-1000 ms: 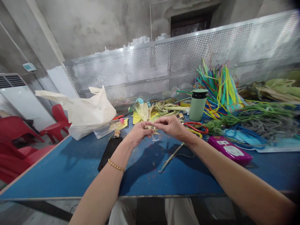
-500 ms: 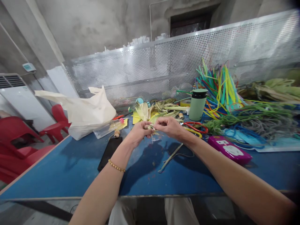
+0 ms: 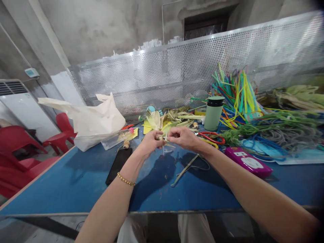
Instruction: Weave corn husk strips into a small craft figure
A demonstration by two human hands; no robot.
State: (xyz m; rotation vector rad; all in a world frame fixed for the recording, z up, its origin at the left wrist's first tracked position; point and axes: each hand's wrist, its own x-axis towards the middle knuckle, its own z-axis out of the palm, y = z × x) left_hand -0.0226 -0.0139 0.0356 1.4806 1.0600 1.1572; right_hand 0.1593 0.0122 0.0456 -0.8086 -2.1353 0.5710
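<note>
My left hand, a gold bead bracelet on its wrist, is closed around a small pale-green piece of corn husk above the blue table. Close beside it, my right hand pinches at the same husk, thumb and forefinger together. Thin pale strands stick out below the fingers. Just behind the hands lie more husk leaves in cream and green. Below my right hand, a narrow dried strip and a thin cord rest on the table. How the husk is folded between the fingers is too small to make out.
A white plastic bag and a black phone are at the left. To the right are red-handled scissors, a green tumbler, a purple box, green cords and colourful strips. A perforated metal panel stands behind.
My right fingers have shifted very slightly at the husk, and more of its pale strands shows between the hands. My left hand keeps its hold, and the objects on the table have not moved.
</note>
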